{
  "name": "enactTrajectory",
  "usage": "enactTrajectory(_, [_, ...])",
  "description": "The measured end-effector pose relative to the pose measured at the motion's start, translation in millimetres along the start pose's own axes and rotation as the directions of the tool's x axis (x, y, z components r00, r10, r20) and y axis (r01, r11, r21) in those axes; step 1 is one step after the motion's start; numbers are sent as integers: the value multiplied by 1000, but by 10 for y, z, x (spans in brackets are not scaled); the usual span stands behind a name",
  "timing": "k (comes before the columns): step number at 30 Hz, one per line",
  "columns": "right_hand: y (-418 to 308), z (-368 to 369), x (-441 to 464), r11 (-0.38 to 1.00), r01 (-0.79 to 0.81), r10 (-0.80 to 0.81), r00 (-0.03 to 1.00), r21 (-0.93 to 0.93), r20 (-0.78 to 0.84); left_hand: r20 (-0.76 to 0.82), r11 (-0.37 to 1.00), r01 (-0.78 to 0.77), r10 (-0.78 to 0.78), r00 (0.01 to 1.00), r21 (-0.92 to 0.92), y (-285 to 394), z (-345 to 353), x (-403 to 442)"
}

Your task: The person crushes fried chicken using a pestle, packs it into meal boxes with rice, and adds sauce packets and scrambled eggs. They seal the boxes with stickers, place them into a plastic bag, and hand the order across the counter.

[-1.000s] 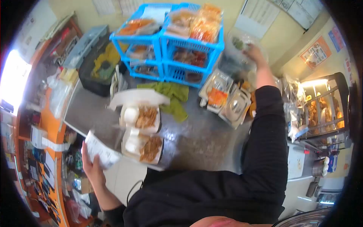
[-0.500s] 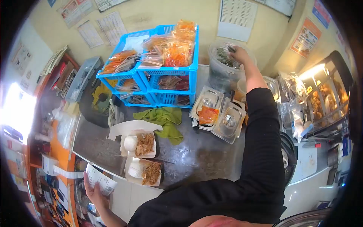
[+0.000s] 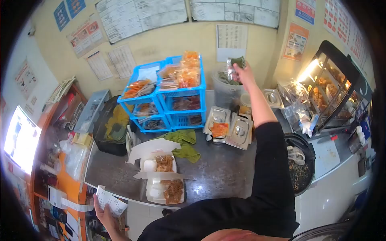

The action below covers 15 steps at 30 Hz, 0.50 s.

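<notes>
My left hand, at the lower left, pinches a white printed receipt between thumb and fingers. Reaching across the counter, my right hand grips a small dark-green and silvery packet. It is just above a clear plastic bucket, which holds more dark-green packets. What is inside the packet cannot be made out. Two open paper food boxes stand at the counter's front edge: a farther box and a nearer box. Each contains a white rice mound and brown crispy food.
Blue stacked baskets hold sauce sachets and other packets. Right of them are lidded steel pans, with an orange sachet on one. A green cloth lies behind the boxes. A lit food warmer and a black bin are at right.
My right hand has come up out of the bucket with the green packet. My left hand still holds the receipt. The camera view has tilted upward, showing more wall.
</notes>
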State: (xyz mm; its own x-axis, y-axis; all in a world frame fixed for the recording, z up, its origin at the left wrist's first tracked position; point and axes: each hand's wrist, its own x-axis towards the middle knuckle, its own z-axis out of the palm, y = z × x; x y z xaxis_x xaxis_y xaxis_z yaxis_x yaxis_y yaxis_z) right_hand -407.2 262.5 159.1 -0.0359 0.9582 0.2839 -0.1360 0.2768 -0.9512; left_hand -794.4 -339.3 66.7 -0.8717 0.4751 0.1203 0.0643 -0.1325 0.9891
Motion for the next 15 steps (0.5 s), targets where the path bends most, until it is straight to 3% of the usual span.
enactTrajectory(3, [-246, 549, -724, 994, 3, 31, 952, -110, 305, 40, 991, -51, 47, 998, 120, 100, -42, 206])
enactTrajectory(5, [-236, 951, -1222, 968, 0, 123, 872, -251, 474, 65, 986, -24, 13, 998, 166, 7, -223, 477])
enactTrajectory(7, [-197, 1362, -1747, 969, 48, 123, 757, -243, 641, 94, 939, -54, 23, 995, 339, -40, -394, 738])
enactTrajectory(8, [-130, 1556, -1996, 959, 102, 109, 727, -264, 677, 127, 970, -24, -7, 992, 240, -95, -503, 863])
enactTrajectory(9, [-108, 1749, -2321, 985, 68, 69, 681, -157, 729, 163, 994, -19, 2, 987, 103, -173, -590, 1044])
enactTrajectory(11, [89, 2026, -2714, 903, 209, 139, 685, -375, 715, 232, 999, 46, -49, 971, 18, -312, -820, 1366])
enactTrajectory(12, [-176, 2271, -2954, 743, 298, 204, 752, -599, 627, 267, 997, 71, -58, 962, -40, -382, -863, 1558])
enactTrajectory(13, [46, 2348, -3012, 702, 423, 76, 756, -573, 651, 288, 999, 52, -48, 956, -5, -433, -882, 1714])
enactTrajectory(15, [286, 2484, -3150, 579, 472, 37, 799, -664, 600, 340, 996, 10, -38, 939, 83, -455, -964, 2028])
